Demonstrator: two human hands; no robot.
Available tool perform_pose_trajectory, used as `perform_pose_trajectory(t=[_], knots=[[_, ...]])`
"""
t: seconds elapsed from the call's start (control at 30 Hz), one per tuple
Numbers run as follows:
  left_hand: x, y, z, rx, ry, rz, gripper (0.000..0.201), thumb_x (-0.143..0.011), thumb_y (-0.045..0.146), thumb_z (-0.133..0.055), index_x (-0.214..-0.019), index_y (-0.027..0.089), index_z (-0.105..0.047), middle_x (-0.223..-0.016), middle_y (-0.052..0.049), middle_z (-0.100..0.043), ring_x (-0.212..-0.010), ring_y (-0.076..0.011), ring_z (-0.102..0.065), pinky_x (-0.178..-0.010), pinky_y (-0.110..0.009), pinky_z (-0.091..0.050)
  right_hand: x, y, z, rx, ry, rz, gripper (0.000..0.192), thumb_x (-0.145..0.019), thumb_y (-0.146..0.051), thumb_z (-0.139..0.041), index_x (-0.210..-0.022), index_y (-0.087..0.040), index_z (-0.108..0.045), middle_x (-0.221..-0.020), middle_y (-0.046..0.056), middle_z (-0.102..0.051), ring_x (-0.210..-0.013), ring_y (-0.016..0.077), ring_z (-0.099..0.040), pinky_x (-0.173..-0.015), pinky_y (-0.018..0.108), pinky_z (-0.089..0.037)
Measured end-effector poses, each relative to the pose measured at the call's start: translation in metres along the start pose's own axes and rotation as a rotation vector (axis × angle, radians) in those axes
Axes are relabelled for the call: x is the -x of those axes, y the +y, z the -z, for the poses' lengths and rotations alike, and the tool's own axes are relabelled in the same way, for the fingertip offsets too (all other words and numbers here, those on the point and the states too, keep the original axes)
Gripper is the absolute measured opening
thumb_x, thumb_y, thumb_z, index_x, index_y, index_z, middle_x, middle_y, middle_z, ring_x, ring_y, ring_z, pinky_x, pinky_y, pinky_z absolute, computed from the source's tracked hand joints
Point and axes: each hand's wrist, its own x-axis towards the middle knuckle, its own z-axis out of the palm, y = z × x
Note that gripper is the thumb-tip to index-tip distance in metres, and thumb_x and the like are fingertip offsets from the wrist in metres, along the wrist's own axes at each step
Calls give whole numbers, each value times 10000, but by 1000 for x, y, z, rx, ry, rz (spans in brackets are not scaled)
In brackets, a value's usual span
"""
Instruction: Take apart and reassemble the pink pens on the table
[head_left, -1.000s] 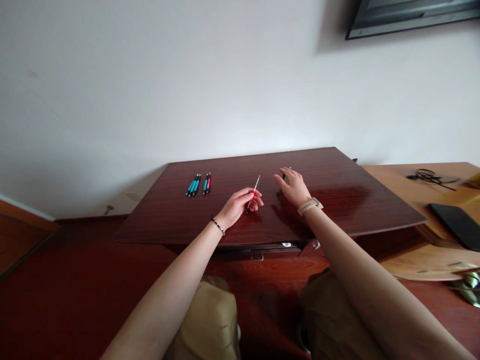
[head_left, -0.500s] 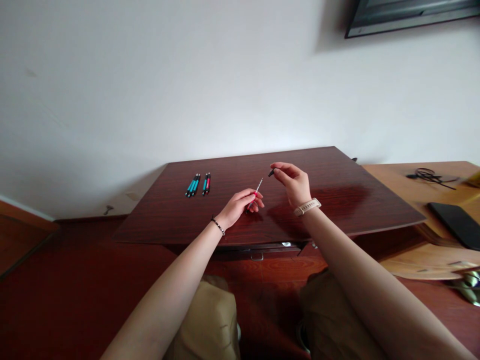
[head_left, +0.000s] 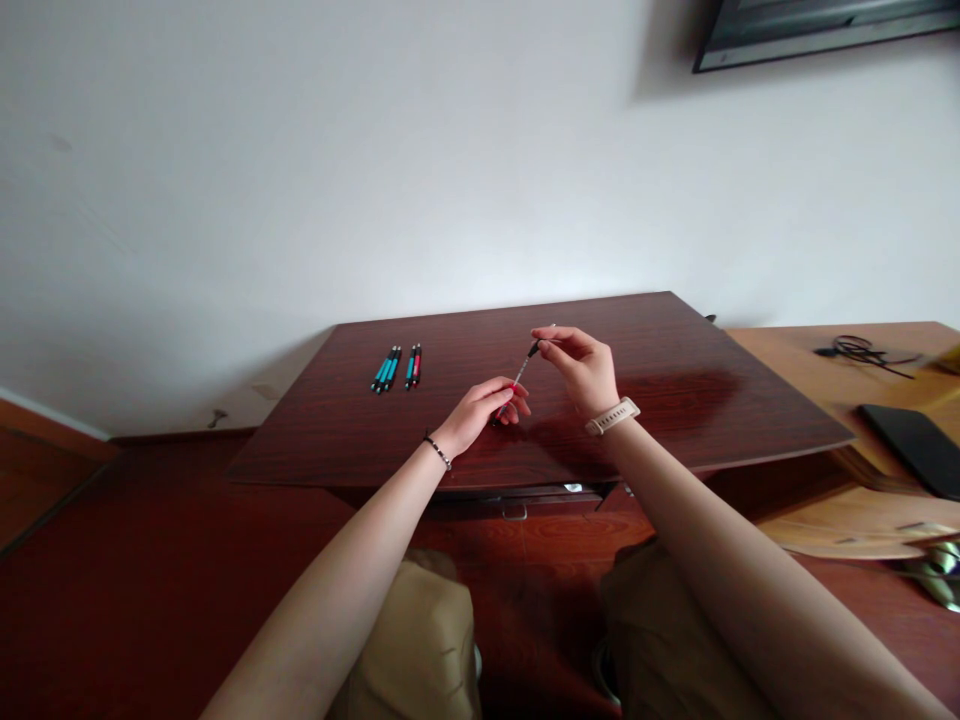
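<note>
My left hand [head_left: 484,407] grips a pink pen body [head_left: 513,386] over the dark red wooden board [head_left: 675,400], its bare tip slanting up to the right. My right hand [head_left: 581,365] pinches a small black pen tip piece [head_left: 533,348] between thumb and fingers, held right at the end of the pen's tip. A beige watch sits on my right wrist and a thin bracelet on my left. Several assembled pens [head_left: 397,369], teal and one pink, lie side by side on the board's far left.
A lighter wooden desk [head_left: 825,385] adjoins on the right, with a black cable [head_left: 855,350] and a dark flat case [head_left: 911,447]. A white wall stands right behind the board. My knees in tan trousers are below the board's front edge.
My right hand lifted the small black piece off the board and brought it left to the pen's tip. My left hand stayed in place with the pink pen.
</note>
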Motion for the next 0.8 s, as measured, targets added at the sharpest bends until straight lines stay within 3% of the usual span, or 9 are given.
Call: perform_pose_trajectory(t=[0.27, 0.8], knots=[[-1, 0, 1, -17, -2, 4, 337, -1015, 460, -634, -1113, 149, -720, -984, -112, -776, -776, -169, -658, -739, -302, -482, -2, 3, 2, 29, 20, 55, 312, -852, -446, -865, -1066, -222, -830, -1166, 99, -823, -1048, 243, -761, -974, 429, -627], [1, 2, 0, -23, -6, -1, 319, -1027, 433, -622, -1116, 146, -728, -995, -117, -777, -775, -168, -653, -740, -309, -496, -3, 6, 3, 74, -79, 41, 268, -856, -428, -857, -1024, -221, -835, -1121, 92, -828, -1054, 251, -763, -1010, 450, -624]])
